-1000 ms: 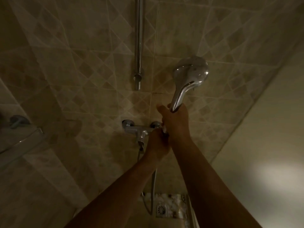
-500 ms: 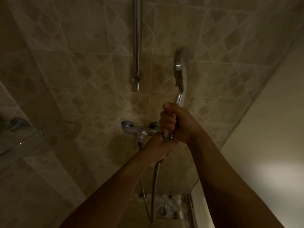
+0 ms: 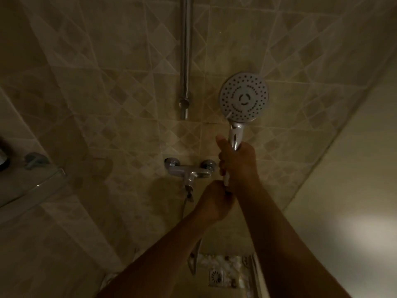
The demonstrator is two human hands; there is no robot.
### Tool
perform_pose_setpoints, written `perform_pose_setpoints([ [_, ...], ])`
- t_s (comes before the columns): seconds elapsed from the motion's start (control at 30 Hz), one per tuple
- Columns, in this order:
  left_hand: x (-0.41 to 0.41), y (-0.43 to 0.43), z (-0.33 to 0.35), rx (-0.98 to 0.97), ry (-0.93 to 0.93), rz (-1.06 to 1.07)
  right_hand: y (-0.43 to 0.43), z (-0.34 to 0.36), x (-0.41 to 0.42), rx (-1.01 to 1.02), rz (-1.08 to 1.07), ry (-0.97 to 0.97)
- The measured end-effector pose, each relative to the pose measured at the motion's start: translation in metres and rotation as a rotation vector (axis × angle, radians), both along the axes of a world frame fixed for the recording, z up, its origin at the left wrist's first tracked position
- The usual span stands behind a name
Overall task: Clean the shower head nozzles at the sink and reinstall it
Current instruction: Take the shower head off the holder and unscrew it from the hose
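Right hand (image 3: 236,166) grips the shower head (image 3: 244,97) handle upright, nozzles facing the viewer; left hand (image 3: 214,201) closes around the hose coupling below, probably to turn it.

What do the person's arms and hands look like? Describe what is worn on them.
Both forearms are bare as far as the frame shows: no sleeves, gloves, watch or bracelets. No rings show on the left hand or right hand, though dim light hides fine detail.

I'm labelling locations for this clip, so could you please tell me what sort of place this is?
Most likely a tiled shower stall: a chrome wall mixer tap, a vertical chrome riser rail, and a square metal floor drain below.
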State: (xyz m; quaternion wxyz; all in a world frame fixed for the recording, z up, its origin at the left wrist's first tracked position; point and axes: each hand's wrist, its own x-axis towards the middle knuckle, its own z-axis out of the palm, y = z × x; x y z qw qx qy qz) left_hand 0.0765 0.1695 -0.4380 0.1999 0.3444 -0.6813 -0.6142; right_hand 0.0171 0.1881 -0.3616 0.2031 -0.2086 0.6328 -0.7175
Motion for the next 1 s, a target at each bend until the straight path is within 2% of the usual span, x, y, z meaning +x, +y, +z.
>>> perform_pose_setpoints([
  [0.1, -0.009, -0.004, 0.005, 0.102, 0.122, 0.026, -0.002, 0.01, -0.004, -0.045, 0.15, -0.05],
  [0.3, -0.01, -0.012, 0.014, 0.049, 0.204, 0.005, -0.005, 0.021, -0.025, -0.119, 0.2, -0.04],
  [0.6, -0.011, -0.026, 0.021, 0.088, 0.102, -0.072, -0.018, 0.01, -0.039, -0.126, 0.195, 0.114],
  [1.0, -0.019, -0.052, 0.034, -0.012, 0.213, -0.12, -0.03, 0.019, -0.052, -0.1, 0.189, 0.182],
])
